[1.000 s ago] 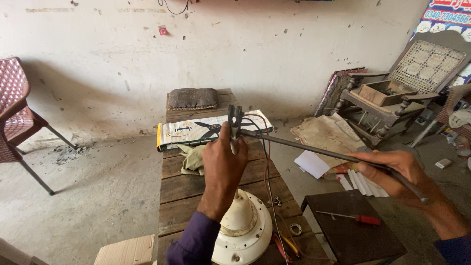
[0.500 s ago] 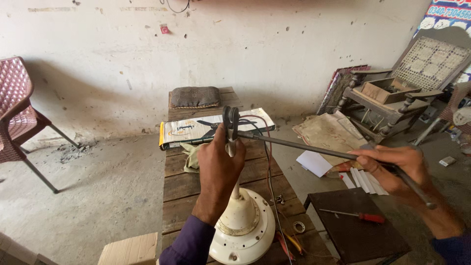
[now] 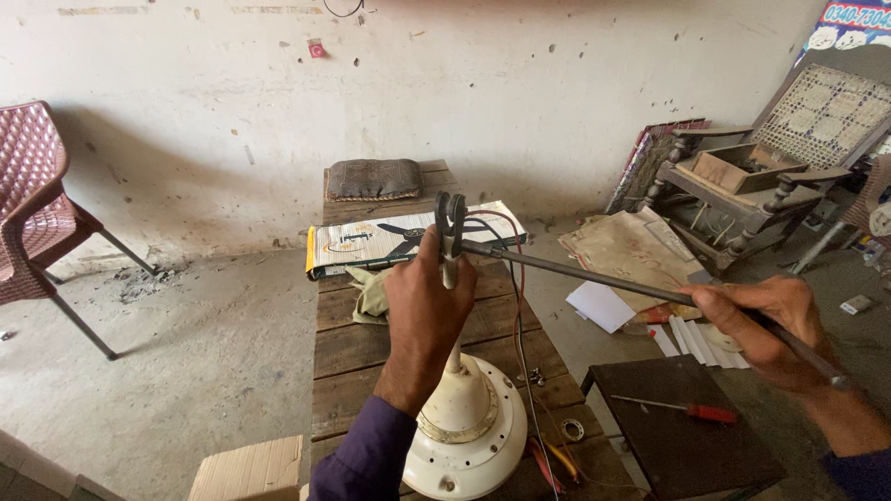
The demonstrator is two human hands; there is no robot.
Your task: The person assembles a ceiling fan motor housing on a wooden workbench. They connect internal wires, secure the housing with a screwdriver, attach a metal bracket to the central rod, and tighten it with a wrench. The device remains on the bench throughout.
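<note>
Seemingly level, long rod [image 3: 594,278], right hand [image 3: 766,320], tip toward fan shaft [image 3: 450,243].

Both hands are bare: no gloves, rings or watch show. The left hand [image 3: 425,311] comes out of a dark purple long sleeve [image 3: 364,459] ending at the wrist. The right hand [image 3: 766,320] shows a dark blue-purple cuff [image 3: 858,473] at five o'clock.

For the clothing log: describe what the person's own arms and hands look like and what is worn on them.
Both hands are bare: no gloves, and no rings or watch that I can make out. The left hand comes out of a dark purple long sleeve that ends near the wrist. The right hand has a bare forearm, with only a corner of a dark blue-purple sleeve showing at the picture's lower right edge.
</note>
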